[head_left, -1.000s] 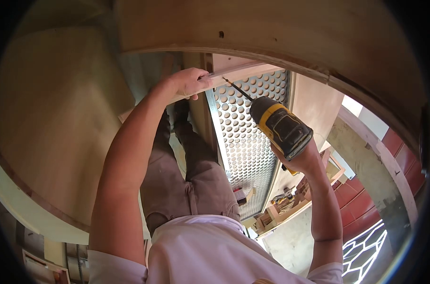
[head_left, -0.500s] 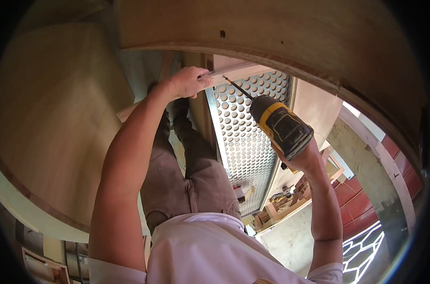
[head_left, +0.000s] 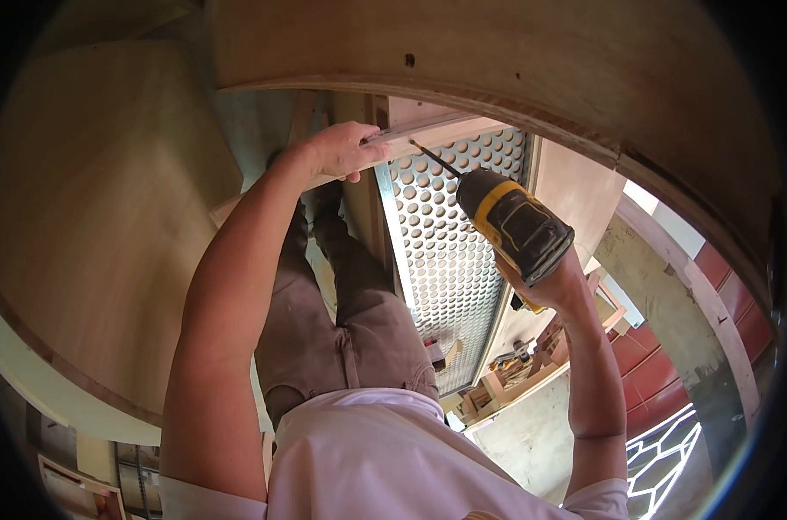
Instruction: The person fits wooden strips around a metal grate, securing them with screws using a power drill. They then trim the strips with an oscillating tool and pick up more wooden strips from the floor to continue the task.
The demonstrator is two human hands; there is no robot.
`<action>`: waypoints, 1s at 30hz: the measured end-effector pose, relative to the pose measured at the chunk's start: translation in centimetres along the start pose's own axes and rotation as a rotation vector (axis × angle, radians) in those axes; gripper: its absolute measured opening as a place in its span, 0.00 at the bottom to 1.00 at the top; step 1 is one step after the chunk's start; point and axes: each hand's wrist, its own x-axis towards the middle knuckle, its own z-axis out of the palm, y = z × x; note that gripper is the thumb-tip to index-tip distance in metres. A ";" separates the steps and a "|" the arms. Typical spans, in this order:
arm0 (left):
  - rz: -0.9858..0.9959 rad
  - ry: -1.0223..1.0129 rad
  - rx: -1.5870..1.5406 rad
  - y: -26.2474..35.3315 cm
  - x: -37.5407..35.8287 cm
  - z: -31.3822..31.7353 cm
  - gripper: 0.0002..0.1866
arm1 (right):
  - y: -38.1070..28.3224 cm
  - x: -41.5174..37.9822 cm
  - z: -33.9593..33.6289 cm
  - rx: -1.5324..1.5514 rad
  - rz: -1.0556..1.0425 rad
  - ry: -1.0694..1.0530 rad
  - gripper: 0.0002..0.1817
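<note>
Editor: Who holds what?

Photographer: A person in a white short-sleeved shirt point(head_left: 367, 459) and brown trousers point(head_left: 315, 347) works two-handed. The left hand point(head_left: 348, 152), upper middle of the frame, is closed around a long, pale wooden strip point(head_left: 450, 132). The right hand point(head_left: 553, 286), right of centre, is wrapped about a yellow-and-black power drill point(head_left: 514, 218); its trigger finger is out of sight.

Editor: And the strip itself?

Photographer: It slants through the upper middle, its lower end passing beneath the left wrist. A slim, dark bit point(head_left: 438, 162) points up and left from the drill, its tip at the strip's face, just right of the left hand's fingers.

Editor: What has just changed?

Photographer: Very little. The framing shifts slightly, while both grips and the bit's aim stay as they were a second ago. That suggests steady work at one spot, though whether the bit is spinning or sinking deeper I cannot tell.

Editor: The surroundings?

Photographer: A silver metal sheet with rows of round holes point(head_left: 445, 277) shows behind the drill at centre, and a broad, curved brown wooden panel point(head_left: 497, 48) arches across the top.
</note>
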 end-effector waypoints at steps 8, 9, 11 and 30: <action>-0.027 -0.034 -0.017 0.3 0.1 -0.1 0.33 | -0.1 0.7 -0.4 -0.019 -0.030 -0.016 0.25; -0.021 -0.044 -0.011 0.1 0.1 0.2 0.32 | -0.1 0.4 -0.4 0.003 -0.012 -0.003 0.25; -0.005 -0.037 0.004 0.0 0.2 -0.2 0.32 | 0.4 0.7 -0.4 -0.031 -0.026 -0.009 0.25; -0.014 0.043 0.028 -1.0 1.3 0.3 0.26 | 0.6 2.3 -0.1 -0.047 0.003 -0.059 0.25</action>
